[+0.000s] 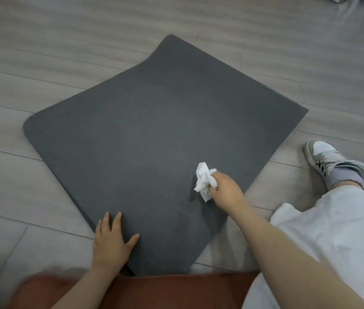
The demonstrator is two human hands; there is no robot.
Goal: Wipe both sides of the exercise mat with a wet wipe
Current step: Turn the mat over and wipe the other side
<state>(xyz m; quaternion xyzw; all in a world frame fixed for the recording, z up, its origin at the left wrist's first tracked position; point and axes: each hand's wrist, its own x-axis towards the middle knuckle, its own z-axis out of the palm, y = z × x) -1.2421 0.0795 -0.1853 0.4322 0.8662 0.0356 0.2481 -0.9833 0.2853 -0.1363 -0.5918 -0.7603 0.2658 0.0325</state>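
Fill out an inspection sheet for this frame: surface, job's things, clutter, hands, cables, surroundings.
Surface: pale wood-look plank floor, with the mat lying on it.
Job's things: dark grey exercise mat lying flat, set diagonally to the planks; its far corner looks slightly raised. White crumpled wet wipe on the mat near its right edge.
Clutter: nothing seen.
Hands: left hand rests flat with straight fingers on the mat's near corner; right hand grips the wipe.
Cables: nothing seen.
Surroundings: the person's right leg in pale trousers, grey-and-white sneaker on the floor beside the mat; a rust-coloured cloth surface at the bottom edge; blurred objects at the top right, unidentifiable.
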